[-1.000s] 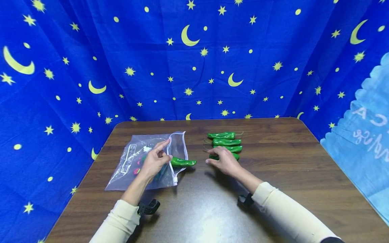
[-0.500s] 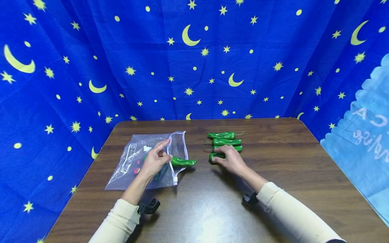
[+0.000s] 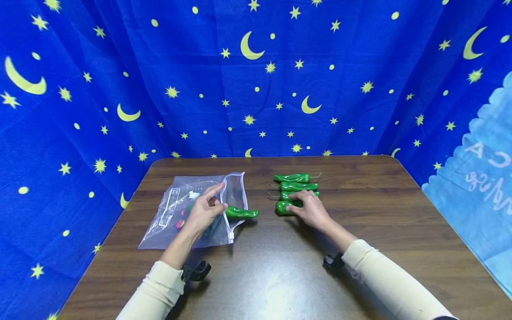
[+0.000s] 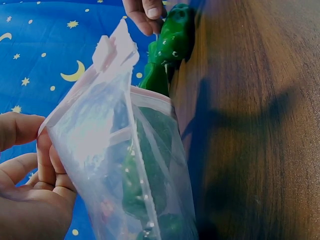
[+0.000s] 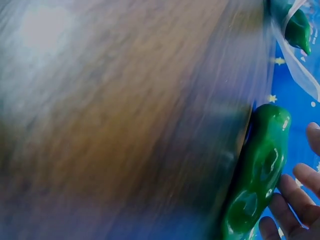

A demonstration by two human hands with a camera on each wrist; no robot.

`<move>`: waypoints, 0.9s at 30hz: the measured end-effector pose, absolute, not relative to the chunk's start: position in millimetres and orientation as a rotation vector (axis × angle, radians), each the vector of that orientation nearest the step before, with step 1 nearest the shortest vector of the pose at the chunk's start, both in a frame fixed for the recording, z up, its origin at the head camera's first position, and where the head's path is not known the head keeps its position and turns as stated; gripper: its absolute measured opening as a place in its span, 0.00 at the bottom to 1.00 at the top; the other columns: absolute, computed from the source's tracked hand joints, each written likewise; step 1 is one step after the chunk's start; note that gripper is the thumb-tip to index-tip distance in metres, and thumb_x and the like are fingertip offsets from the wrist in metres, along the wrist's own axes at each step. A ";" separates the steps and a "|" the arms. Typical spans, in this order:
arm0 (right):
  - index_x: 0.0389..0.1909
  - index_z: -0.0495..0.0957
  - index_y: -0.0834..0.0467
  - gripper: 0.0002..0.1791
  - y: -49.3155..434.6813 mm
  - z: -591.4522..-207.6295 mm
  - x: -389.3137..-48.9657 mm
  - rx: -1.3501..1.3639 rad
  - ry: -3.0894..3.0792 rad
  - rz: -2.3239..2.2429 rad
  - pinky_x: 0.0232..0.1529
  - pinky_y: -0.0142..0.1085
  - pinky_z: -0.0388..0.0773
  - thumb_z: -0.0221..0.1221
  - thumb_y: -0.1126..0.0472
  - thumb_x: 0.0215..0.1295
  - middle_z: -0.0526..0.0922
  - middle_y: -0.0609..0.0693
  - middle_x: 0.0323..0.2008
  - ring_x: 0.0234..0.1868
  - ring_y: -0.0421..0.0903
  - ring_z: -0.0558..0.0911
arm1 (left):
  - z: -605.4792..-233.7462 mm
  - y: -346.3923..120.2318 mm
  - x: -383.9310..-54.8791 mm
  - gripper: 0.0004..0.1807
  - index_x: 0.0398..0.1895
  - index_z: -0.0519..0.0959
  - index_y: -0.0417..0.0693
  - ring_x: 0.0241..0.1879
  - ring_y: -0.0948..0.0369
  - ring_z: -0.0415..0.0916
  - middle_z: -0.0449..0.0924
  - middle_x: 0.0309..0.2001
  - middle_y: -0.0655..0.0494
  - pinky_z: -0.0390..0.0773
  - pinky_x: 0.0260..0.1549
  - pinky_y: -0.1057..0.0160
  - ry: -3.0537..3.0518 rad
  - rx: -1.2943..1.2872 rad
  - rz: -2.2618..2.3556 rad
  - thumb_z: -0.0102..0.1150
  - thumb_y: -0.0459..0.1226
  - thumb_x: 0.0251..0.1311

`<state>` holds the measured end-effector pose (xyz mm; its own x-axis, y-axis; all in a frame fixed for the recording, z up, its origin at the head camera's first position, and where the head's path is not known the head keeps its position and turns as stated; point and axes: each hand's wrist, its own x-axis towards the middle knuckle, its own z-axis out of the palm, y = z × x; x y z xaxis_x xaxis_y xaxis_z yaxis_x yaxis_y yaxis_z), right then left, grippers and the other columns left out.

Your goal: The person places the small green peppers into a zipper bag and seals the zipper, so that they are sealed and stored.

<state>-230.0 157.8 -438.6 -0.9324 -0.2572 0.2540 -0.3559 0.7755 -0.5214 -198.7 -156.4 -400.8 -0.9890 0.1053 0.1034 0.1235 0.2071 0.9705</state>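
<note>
My left hand point(image 3: 206, 211) pinches the opening edge of a clear zip bag point(image 3: 160, 233) lying on the left of the table; in the left wrist view, thumb and finger hold the bag's lip point(image 4: 75, 100) raised. A green pepper point(image 3: 243, 214) pokes out of the bag's mouth, and more green shows through the plastic. My right hand point(image 3: 314, 211) is over the nearest pepper point(image 3: 282, 208) of a row, its thumb at the pepper's side. In the right wrist view, loosely spread fingers point(image 5: 295, 197) lie beside that pepper point(image 5: 260, 170).
Behind the nearest pepper lie others, a thin-stemmed pepper point(image 3: 298, 186) and a far one point(image 3: 294, 178) among them. The brown wooden table point(image 3: 380, 200) is backed by a blue star-and-moon curtain point(image 3: 240, 80). A light blue cloth point(image 3: 480, 178) hangs at the right.
My right hand has shifted rightward along the nearest pepper, uncovering its left end. My left hand and the bag have stayed in place.
</note>
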 end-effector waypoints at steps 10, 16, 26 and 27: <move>0.47 0.82 0.58 0.22 167.9 -443.9 -232.0 0.479 -2.796 0.817 0.54 0.53 0.71 0.67 0.52 0.52 0.82 0.57 0.45 0.49 0.56 0.76 | -400.3 -156.3 -198.1 0.37 0.69 0.61 0.41 0.26 0.72 0.68 0.61 0.67 0.49 0.69 0.25 0.77 -2.427 -0.239 -1.961 0.56 0.24 0.51; 0.46 0.81 0.59 0.21 174.2 -447.1 -231.0 0.488 -2.810 0.791 0.56 0.55 0.69 0.67 0.52 0.52 0.82 0.58 0.46 0.53 0.59 0.76 | -401.2 -156.8 -198.6 0.37 0.68 0.61 0.40 0.27 0.73 0.67 0.61 0.67 0.49 0.68 0.24 0.77 -2.427 -0.244 -1.960 0.56 0.23 0.52; 0.48 0.80 0.60 0.23 185.0 -450.6 -228.1 0.483 -2.845 0.770 0.56 0.55 0.70 0.66 0.53 0.53 0.82 0.59 0.49 0.54 0.59 0.76 | -401.8 -156.8 -198.8 0.37 0.68 0.62 0.41 0.27 0.72 0.67 0.61 0.68 0.49 0.68 0.24 0.77 -2.440 -0.253 -1.945 0.57 0.24 0.51; 0.48 0.80 0.60 0.23 185.9 -450.8 -228.0 0.483 -2.847 0.768 0.55 0.55 0.71 0.66 0.53 0.53 0.82 0.59 0.48 0.53 0.59 0.76 | -402.0 -156.7 -198.9 0.37 0.68 0.62 0.41 0.27 0.72 0.67 0.61 0.68 0.49 0.68 0.24 0.77 -2.438 -0.253 -1.946 0.57 0.24 0.51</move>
<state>-228.0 185.9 -450.8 -0.9362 -0.2669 0.2286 -0.3456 0.8166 -0.4622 -198.9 -156.7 -402.0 -0.9868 0.1189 0.1095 0.1332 0.2136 0.9678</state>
